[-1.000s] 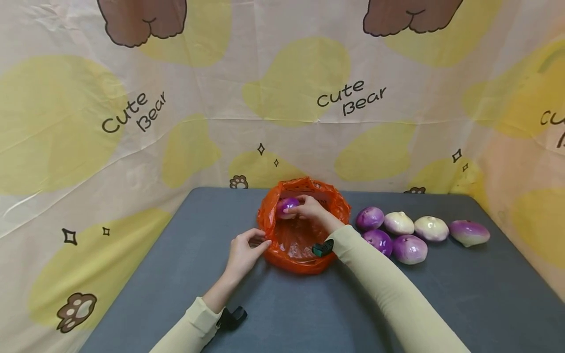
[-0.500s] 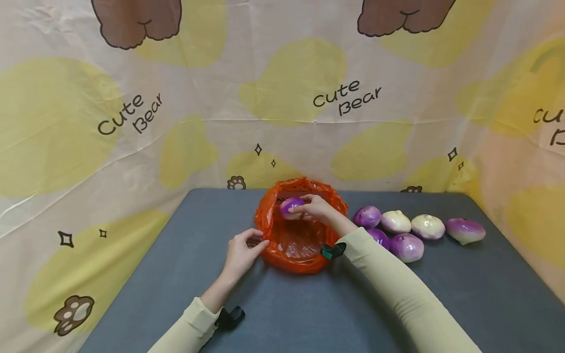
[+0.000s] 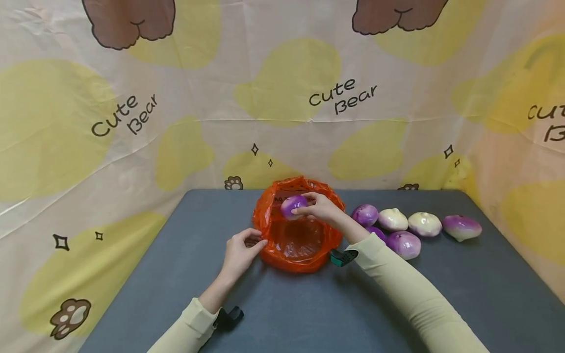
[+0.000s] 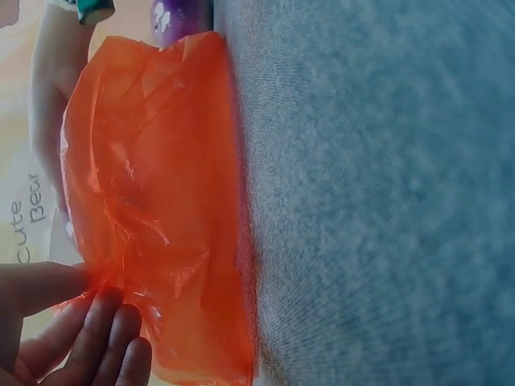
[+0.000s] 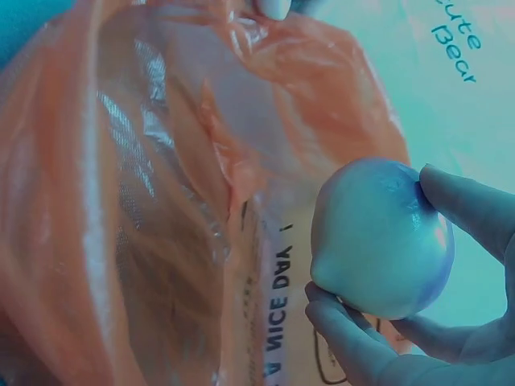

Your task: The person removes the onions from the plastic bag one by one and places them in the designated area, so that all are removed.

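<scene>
An open orange plastic bag (image 3: 295,260) stands upright at the middle of the table's far half. At its left rim my left hand (image 3: 239,252) pinches the plastic between thumb and fingers; the left wrist view shows the thumb (image 4: 40,286) at the bag's edge. My right hand (image 3: 325,211) grips a purple-and-white onion (image 3: 292,208) over the bag's mouth. In the right wrist view that onion (image 5: 378,241) sits between thumb and fingers, its pale side showing, apart from the bag wall. The visible part of the bag's inside holds no onion.
Several onions lie right of the bag: a purple one (image 3: 365,214), two whitish ones (image 3: 393,219), another at the far right (image 3: 461,228), and a front one (image 3: 404,245). My right forearm partly covers one. A patterned cloth (image 3: 282,98) hangs behind the grey table (image 3: 282,314).
My right hand has moved up and slightly right with the onion, which shows more fully above the bag's inside. My left hand stays at the rim. The view has shifted a little.
</scene>
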`<move>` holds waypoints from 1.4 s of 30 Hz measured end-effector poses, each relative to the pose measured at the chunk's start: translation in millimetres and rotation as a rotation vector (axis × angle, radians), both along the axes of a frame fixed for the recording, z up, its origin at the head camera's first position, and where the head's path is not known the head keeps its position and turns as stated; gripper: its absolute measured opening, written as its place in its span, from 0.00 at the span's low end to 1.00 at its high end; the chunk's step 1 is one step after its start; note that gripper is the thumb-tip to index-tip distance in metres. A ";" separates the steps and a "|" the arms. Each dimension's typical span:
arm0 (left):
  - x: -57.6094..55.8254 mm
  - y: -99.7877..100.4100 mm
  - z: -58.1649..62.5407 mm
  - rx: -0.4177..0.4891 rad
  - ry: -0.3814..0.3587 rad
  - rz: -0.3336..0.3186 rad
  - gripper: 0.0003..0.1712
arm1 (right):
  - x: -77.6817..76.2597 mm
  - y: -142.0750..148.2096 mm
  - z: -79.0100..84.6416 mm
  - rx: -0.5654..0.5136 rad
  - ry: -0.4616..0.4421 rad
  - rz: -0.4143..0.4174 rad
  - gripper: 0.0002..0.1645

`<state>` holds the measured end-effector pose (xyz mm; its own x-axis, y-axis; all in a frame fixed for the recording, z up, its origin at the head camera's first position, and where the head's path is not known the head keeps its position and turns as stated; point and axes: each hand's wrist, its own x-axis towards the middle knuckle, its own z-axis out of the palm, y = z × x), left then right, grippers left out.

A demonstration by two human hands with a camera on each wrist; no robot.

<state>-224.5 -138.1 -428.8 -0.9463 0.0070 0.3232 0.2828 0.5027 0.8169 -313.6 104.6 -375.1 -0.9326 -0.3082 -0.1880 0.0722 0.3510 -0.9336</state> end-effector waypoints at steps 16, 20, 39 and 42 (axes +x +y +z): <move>1.2 -0.5 0.1 0.000 0.005 0.009 0.09 | 33.6 26.3 17.4 0.091 0.188 0.019 0.44; 1.6 -0.3 1.4 -0.002 0.005 0.016 0.09 | 36.1 32.0 18.1 0.097 0.201 0.006 0.46; -2.0 1.9 -1.5 -0.003 0.004 0.004 0.08 | 65.8 102.2 26.2 0.067 0.251 -0.060 0.45; -2.0 2.6 -1.9 0.002 -0.002 0.004 0.09 | 72.3 115.0 29.1 0.094 0.264 -0.076 0.45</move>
